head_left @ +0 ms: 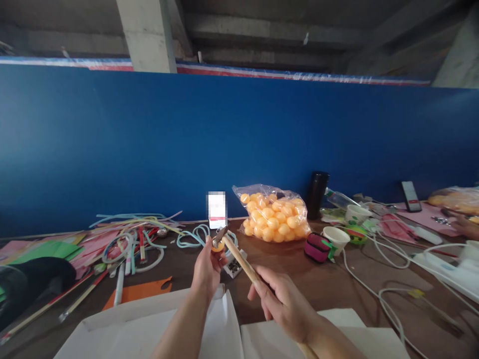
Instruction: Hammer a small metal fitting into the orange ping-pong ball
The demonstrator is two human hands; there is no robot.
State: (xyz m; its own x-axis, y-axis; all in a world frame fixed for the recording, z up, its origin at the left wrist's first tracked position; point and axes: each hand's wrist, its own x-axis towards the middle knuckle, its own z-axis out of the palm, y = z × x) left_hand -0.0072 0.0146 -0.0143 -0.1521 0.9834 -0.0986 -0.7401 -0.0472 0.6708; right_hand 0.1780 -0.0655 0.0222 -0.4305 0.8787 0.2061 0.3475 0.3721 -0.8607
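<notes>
the largest thing is the blue panel [224,129], which stands upright behind everything. in front of it is the brown worktop [279,258], and on its near edge lies the white cardboard [149,329], under the forearms. next in size is the clear bag [275,219], which is filled with many orange balls and stands close to the panel. to its right there is the black flask [317,194], upright. the long tool [243,262] has a wooden handle and a dark head, and it points forward, toward the left hand. the right hand [280,296] has its grip closed around this handle. the left hand [207,267] is raised, and its grip is narrow, with thumb and fingers around one small ball. the phone [217,209] stands behind this hand, before the panel. right of the bag's front are the paper cup [336,237] and, just beside it, the purple pouch [316,248]. the small tray [238,264] with tiny pieces is partly hidden by the handle. smallest is the held orange ball [217,248], below the tool's head; i cannot tell if they touch.
</notes>
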